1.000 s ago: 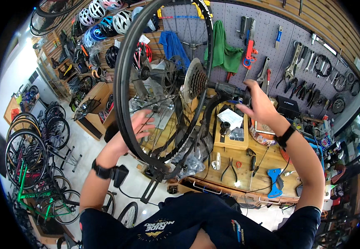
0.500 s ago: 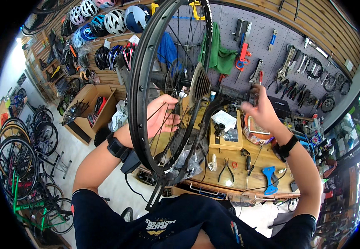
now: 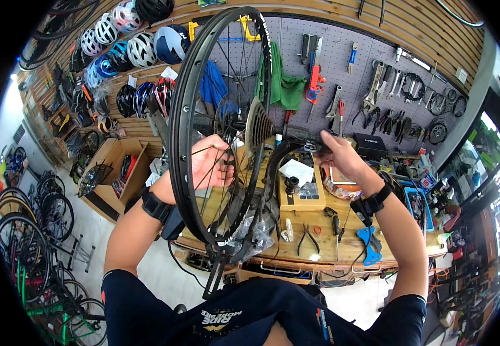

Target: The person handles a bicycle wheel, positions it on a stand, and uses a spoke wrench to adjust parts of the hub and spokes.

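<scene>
A bare black bicycle wheel rim (image 3: 183, 124) stands upright in a black wheel truing stand (image 3: 273, 171), with no tyre on it. Its cassette (image 3: 257, 130) faces right. My left hand (image 3: 208, 164) is at the wheel's near left side, partly behind the rim and among the spokes. Its fingers are loosely curled and apart, with nothing held. At the right end of the axle, my right hand (image 3: 343, 157) closes its thumb and fingers on the stand's dark knob (image 3: 312, 138). The fingertips there are partly hidden.
On the wooden bench lie a cardboard box (image 3: 303, 199) with small parts, pliers (image 3: 308, 241), a screwdriver (image 3: 336, 235) and a blue tool (image 3: 369, 245). Clear plastic bags (image 3: 259, 236) lie by the stand's base. Tools hang on the pegboard (image 3: 330, 63); parked bikes (image 3: 27, 230) stand left.
The whole view has shifted, so the wheel and bench appear further left. My right hand, blurred and more spread before, now closes on the knob. My left hand stays by the spokes.
</scene>
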Demonstrator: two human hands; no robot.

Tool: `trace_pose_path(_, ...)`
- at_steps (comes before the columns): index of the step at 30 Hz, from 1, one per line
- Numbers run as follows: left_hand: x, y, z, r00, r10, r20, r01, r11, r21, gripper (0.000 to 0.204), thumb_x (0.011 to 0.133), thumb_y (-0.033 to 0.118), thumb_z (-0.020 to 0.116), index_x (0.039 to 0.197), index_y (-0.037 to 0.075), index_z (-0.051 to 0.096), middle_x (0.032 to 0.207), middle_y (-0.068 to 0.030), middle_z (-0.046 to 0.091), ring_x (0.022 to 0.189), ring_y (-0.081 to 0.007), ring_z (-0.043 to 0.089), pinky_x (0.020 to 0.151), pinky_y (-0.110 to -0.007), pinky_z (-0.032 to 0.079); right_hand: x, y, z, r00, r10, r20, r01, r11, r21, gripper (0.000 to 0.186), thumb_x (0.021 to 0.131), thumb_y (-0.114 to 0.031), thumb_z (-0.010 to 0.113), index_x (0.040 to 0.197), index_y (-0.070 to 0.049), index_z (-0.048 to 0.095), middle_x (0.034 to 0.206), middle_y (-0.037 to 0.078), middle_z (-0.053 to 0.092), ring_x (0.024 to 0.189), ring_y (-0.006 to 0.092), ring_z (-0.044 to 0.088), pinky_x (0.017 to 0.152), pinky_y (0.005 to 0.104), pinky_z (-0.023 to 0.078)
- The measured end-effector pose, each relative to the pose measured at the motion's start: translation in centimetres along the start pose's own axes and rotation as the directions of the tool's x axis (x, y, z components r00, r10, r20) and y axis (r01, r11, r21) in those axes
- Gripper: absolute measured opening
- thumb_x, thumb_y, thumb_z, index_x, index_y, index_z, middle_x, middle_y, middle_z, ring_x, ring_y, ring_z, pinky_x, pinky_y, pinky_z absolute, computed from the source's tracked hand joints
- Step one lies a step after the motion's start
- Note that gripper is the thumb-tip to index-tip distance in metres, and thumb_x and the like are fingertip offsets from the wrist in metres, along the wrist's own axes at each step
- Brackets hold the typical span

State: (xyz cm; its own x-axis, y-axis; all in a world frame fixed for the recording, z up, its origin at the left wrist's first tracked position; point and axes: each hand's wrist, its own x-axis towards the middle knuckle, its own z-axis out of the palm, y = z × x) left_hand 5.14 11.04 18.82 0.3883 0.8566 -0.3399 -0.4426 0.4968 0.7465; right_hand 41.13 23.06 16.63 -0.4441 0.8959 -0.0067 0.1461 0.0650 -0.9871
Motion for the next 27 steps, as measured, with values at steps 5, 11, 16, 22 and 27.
trace_pose_path(5,0.2,-0.1,-0.2,0.999,0.052,0.012,-0.051,0.999,-0.012,0.046,0.084,0.036,0.056,0.102,-0.006,0.061,0.086,-0.0164,0.062,0.087,-0.0273,0.06,0.088,-0.045,0.047,0.1,0.4,-1.0,0.975,-0.22,-0.026,0.215,0.967,-0.136,0.07,0.092,-0.048,0.062,0.139,0.0,0.038,0.102,0.016,0.063,0.088,0.0223,0.067,0.077,0.0346,0.055)
trace_pose_path(11,0.5,-1.0,-1.0,0.996,0.076,0.049,-0.073,0.995,-0.067,0.049,0.083,0.034,0.056,0.106,-0.008,0.058,0.091,-0.0172,0.059,0.092,-0.0278,0.058,0.094,-0.045,0.045,0.2,0.2,-1.8,0.86,-0.483,0.165,0.509,0.784,-0.356,0.064,0.093,-0.034,0.067,0.139,-0.002,0.035,0.122,0.017,0.053,0.101,0.0189,0.061,0.085,0.0378,0.052)
trace_pose_path(16,0.1,-1.6,-2.3,0.988,0.141,0.065,-0.139,0.99,-0.03,0.058,0.082,0.038,0.056,0.117,-0.008,0.056,0.099,-0.018,0.059,0.095,-0.0278,0.056,0.095,-0.045,0.044,-2.4,-2.4,0.7,0.993,-0.068,-0.099,0.045,0.975,-0.218,0.065,0.1,-0.052,0.048,0.143,-0.006,0.033,0.115,0.011,0.055,0.093,0.0174,0.06,0.082,0.0332,0.051)
trace_pose_path(22,0.8,-2.7,-2.5,0.983,0.162,0.086,-0.164,0.986,0.021,0.051,0.084,0.032,0.059,0.12,-0.004,0.055,0.099,-0.0175,0.06,0.094,-0.0275,0.058,0.093,-0.046,0.047,-3.7,1.3,-1.0,0.998,0.054,-0.023,-0.057,0.98,-0.192,0.071,0.101,-0.057,0.038,0.149,-0.007,0.025,0.11,0.012,0.058,0.09,0.0187,0.063,0.081,0.0336,0.05)
trace_pose_path(27,0.4,-1.1,-2.1,0.964,0.234,0.126,-0.245,0.966,0.081,0.053,0.084,0.032,0.058,0.123,-0.003,0.053,0.098,-0.0149,0.063,0.094,-0.0256,0.06,0.094,-0.043,0.048,-3.6,0.2,-0.2,0.986,0.066,-0.156,-0.075,0.996,-0.051,0.072,0.099,-0.06,0.04,0.148,-0.009,0.026,0.106,0.012,0.058,0.083,0.0189,0.064,0.072,0.0329,0.052)
